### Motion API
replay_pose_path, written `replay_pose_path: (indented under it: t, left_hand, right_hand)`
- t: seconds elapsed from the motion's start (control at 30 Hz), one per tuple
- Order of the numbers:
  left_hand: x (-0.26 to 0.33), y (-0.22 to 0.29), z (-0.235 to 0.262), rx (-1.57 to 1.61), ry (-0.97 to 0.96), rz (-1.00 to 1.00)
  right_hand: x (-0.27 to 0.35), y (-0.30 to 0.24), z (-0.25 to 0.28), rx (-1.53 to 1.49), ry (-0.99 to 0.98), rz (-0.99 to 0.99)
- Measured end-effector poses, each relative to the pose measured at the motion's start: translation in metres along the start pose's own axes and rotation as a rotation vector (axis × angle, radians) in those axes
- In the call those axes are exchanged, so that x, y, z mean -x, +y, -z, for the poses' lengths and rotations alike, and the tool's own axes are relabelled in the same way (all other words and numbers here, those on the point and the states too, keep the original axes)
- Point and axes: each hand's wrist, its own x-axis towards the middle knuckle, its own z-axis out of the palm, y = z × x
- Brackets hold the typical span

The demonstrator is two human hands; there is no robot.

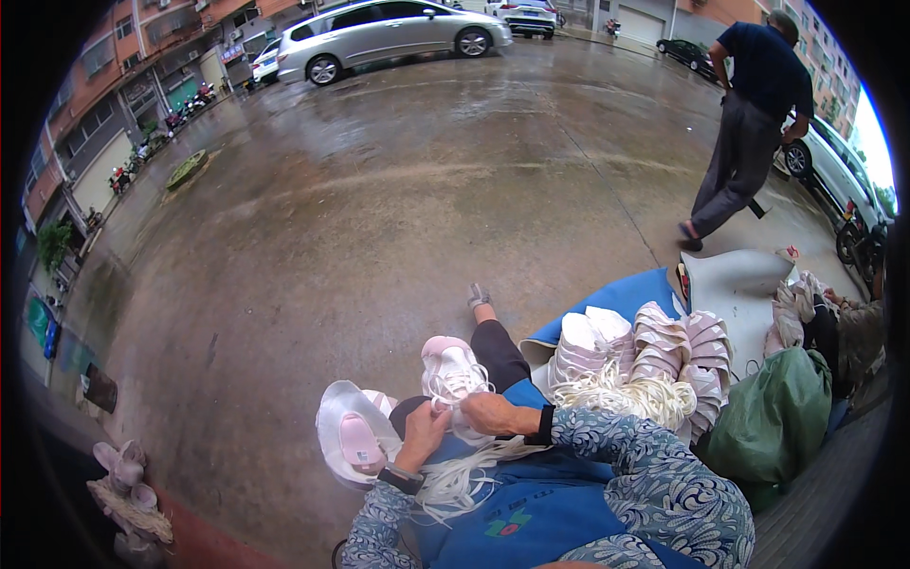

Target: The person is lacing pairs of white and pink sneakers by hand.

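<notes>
A pink-and-white shoe upper with white laces across its front rests over my lap. Both hands meet at its near end. The fingers of my left hand are pinched at a white shoelace there. Closed beside it, my right hand also grips at the lacing; its fingertips are partly hidden. Loose white laces lie on my blue apron, just below the hands. Left of my left hand, a white shoe upper with a pink insole-like piece sits by my leg.
Stacked pale shoe uppers and a heap of white laces lie at my right, near a green bag. A person walks at the far right. A silver car stands across the wet pavement. More shoe pieces hang at the lower left.
</notes>
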Motion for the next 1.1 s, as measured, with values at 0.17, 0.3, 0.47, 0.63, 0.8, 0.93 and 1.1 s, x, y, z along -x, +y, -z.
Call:
replay_pose_path:
  t: [0.17, 0.3, 0.47, 0.63, 0.8, 0.93, 1.1]
  left_hand:
    - [-0.001, 0.013, 0.000, -0.109, -0.028, -0.012]
    - [-0.001, 0.006, 0.000, -0.114, 0.109, -0.004]
    - [0.002, 0.000, -0.004, -0.129, 0.106, -0.099]
    - [-0.004, 0.006, 0.001, -0.108, -0.021, 0.041]
    - [-0.007, 0.001, -0.002, -0.115, -0.009, 0.124]
    - [-0.013, -0.006, 0.005, 0.080, -0.081, 0.154]
    - [-0.035, -0.017, -0.003, 0.500, -0.238, 0.410]
  right_hand:
    - [-0.009, -0.002, -0.011, -0.070, 0.165, 0.029]
    - [-0.017, 0.000, -0.017, -0.176, 0.155, -0.009]
    - [-0.023, 0.003, -0.018, -0.253, 0.205, -0.013]
    - [-0.022, -0.004, -0.015, -0.340, 0.199, -0.081]
    - [-0.030, 0.006, -0.028, -0.314, 0.167, -0.131]
    - [-0.025, -0.010, -0.013, -0.187, 0.143, -0.116]
    - [-0.003, -0.006, 0.016, 0.014, 0.195, 0.048]
